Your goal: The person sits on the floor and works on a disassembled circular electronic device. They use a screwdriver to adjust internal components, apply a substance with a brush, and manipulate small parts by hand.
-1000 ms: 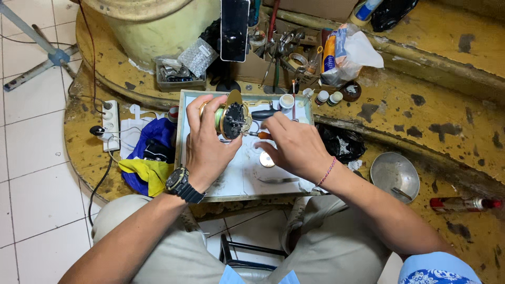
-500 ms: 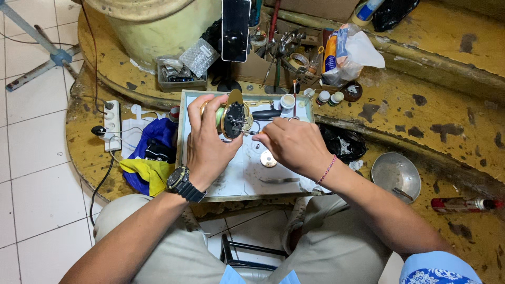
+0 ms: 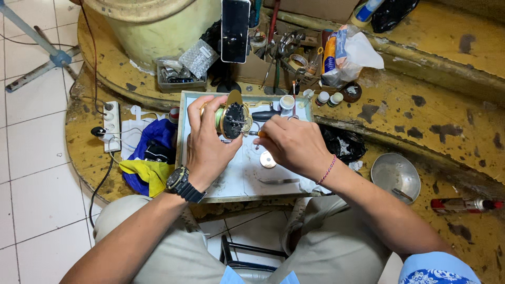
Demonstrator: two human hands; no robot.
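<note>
Worn yellow bench (image 3: 421,105), white tray (image 3: 236,181) at its near edge, metal bowl (image 3: 395,176) right of the tray, power strip (image 3: 111,126) and blue-yellow cloth (image 3: 150,158) at the left end, cardboard tool box (image 3: 263,71) toward the far edge

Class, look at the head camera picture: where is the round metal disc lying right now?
The round metal disc lies flat on the white work tray, just below the right hand and above a slim metal tool.

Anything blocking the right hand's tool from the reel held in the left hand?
Nothing visible. The left hand holds the reel above the tray; the right hand has the orange-handled tool pointed at its open side, path clear.
</note>
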